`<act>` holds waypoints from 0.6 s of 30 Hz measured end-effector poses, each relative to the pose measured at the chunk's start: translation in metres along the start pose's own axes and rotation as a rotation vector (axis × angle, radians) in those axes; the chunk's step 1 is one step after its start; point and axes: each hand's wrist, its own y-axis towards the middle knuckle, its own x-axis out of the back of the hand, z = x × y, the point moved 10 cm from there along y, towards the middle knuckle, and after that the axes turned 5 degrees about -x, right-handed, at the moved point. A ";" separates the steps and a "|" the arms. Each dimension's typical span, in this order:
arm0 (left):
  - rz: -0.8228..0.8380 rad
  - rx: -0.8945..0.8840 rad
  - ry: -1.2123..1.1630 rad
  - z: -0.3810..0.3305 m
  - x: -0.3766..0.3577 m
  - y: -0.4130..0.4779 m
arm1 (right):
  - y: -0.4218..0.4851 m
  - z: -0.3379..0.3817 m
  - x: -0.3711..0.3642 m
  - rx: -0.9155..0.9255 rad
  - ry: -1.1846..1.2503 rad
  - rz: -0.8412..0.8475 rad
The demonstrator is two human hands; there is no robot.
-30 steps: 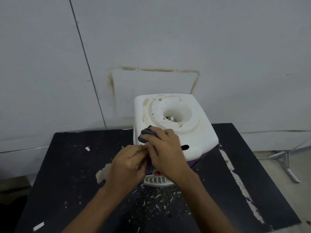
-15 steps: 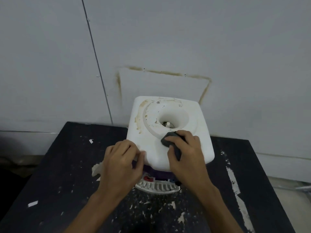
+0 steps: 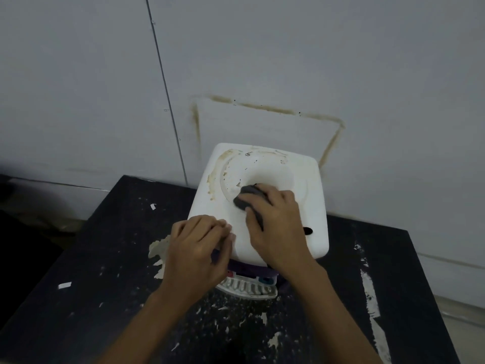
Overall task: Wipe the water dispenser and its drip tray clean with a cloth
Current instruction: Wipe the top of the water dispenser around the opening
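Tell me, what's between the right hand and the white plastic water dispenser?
A crumpled dark grey cloth, pressed under the right hand onto the white plastic water dispenser, in the head view.

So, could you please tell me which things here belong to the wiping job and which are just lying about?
In the job: water dispenser, drip tray below its front, grey cloth under the right hand, left hand gripping the dispenser's corner.
Lying about: pale flakes and a white scrap on the black table, brown stain outline on the wall.
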 end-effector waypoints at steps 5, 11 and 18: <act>-0.031 0.013 0.013 0.000 0.002 -0.002 | -0.022 -0.016 0.015 0.037 0.038 -0.010; -0.022 0.024 0.029 -0.003 0.000 -0.001 | -0.022 -0.010 0.011 0.052 0.052 -0.023; -0.011 0.045 0.036 -0.002 -0.003 0.000 | 0.004 -0.024 0.016 -0.021 0.063 -0.047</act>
